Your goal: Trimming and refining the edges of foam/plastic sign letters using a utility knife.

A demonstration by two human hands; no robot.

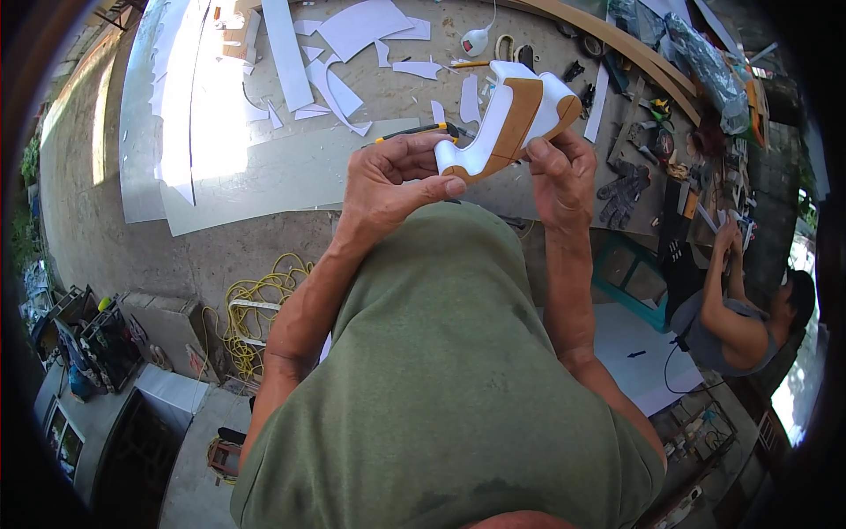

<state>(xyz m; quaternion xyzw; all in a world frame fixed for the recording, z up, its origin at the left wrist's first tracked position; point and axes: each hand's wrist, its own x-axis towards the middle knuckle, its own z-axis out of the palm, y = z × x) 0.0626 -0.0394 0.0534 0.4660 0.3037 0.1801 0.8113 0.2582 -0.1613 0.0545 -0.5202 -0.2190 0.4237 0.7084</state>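
Between my two hands, above the near edge of the table, is a curved white piece with brown wood-coloured faces [509,125]. My left hand [398,176] grips its lower left end, thumb in front and fingers behind. At its right side, my right hand [562,172] pinches the lower edge between thumb and fingers. The piece is tilted, its tall part rising away from me. A yellow and black cutter knife [414,132] lies just behind my left fingers. Beyond it, white sheet offcuts [363,31] are scattered on the table [282,75].
A glue bottle [475,42] and scissors [523,55] lie at the far side. A grey glove [624,189] and assorted tools fill the table's right end. Another person [736,317] works at the right, near a green stool [633,278]. Yellow cord [256,304] is coiled on the floor at left.
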